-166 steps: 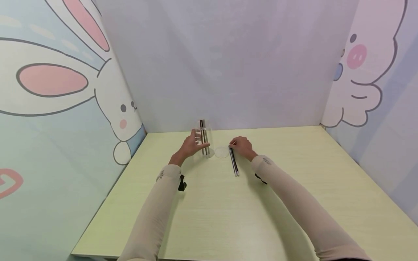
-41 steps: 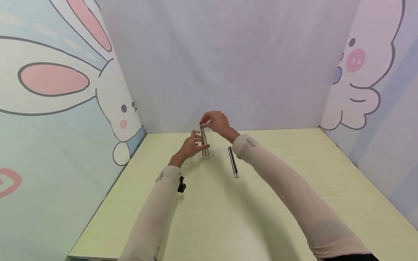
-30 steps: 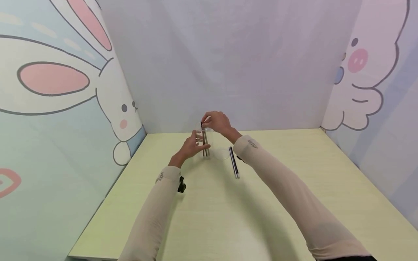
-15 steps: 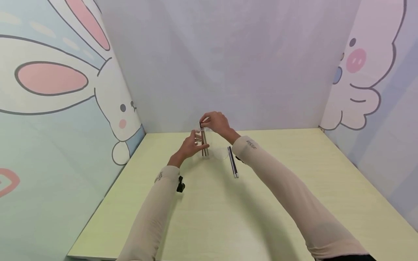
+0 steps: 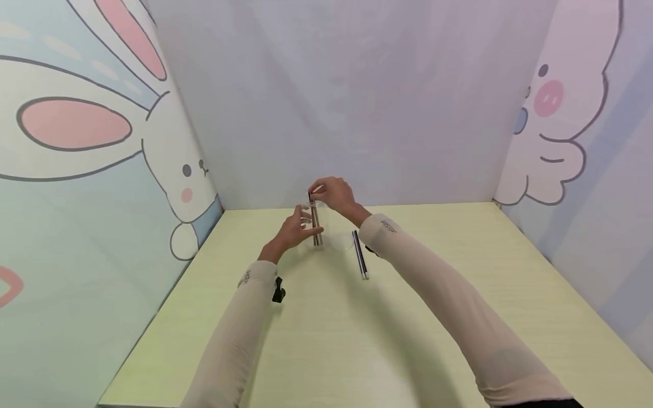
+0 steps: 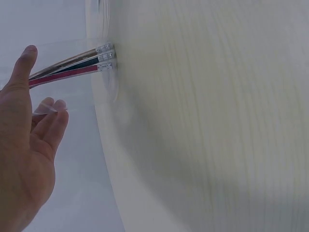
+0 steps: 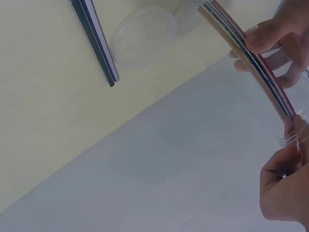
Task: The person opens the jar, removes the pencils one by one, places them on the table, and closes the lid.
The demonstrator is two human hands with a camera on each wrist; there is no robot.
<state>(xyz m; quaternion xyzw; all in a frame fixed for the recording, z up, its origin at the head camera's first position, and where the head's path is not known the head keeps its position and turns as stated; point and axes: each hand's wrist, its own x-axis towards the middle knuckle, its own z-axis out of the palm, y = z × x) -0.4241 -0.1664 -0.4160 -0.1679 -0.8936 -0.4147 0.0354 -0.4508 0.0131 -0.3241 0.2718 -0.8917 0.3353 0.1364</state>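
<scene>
A clear jar (image 6: pixel 77 94) stands upright near the back of the table, with my left hand (image 5: pixel 293 229) curled round its side, thumb in front. Inside it several pencils (image 7: pixel 260 67) lean together; gold, dark green and red ones show, clear-tipped ends down in the left wrist view. Over the jar's mouth my right hand (image 5: pixel 334 192) pinches a pencil by its upper end with thumb and fingertips. The fingers partly hide the pencil tops. To the right of the jar, two dark pencils (image 5: pixel 360 255) lie side by side on the table.
A round clear lid (image 7: pixel 145 36) lies flat between the jar and the loose pencils. The pale wooden table (image 5: pixel 306 340) ends at a grey backdrop (image 5: pixel 357 102) right behind the jar. Printed cartoon walls stand at both sides.
The right hand has moved from the loose pencils on the table, up and left to the jar's mouth, with a pencil. Over the last second both hands hold nearly still.
</scene>
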